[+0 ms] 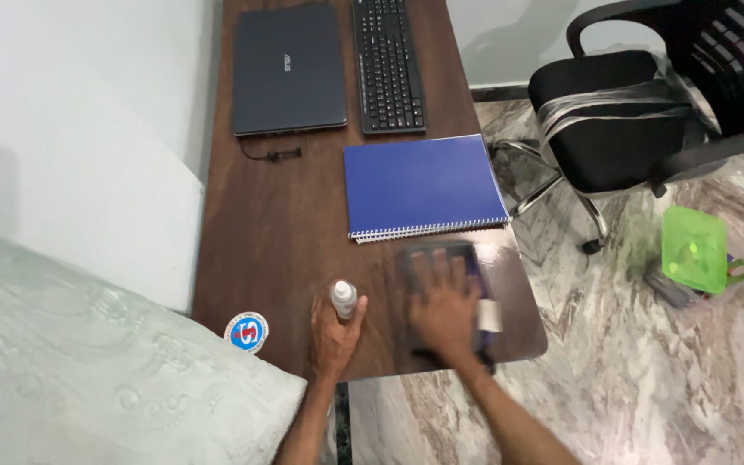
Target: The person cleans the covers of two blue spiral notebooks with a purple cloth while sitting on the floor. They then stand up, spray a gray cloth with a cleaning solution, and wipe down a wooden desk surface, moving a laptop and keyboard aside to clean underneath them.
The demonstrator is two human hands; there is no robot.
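Observation:
My left hand (334, 331) grips a small clear spray bottle (343, 298) with a white cap, upright above the near part of the dark wooden desk (286, 215). My right hand (445, 306) lies flat, fingers spread, on a dark cloth (475, 258) pressed to the desk near its front right corner; the hand and cloth are motion-blurred. Just beyond the cloth lies a blue spiral notebook (422, 183).
A closed dark laptop (288, 69) and a black keyboard (387, 62) lie at the desk's far end. A round sticker (246, 332) marks the front left. A black office chair (639, 103) and a green plastic container (693, 248) stand on the marble floor at right. White bedding (88, 370) lies left.

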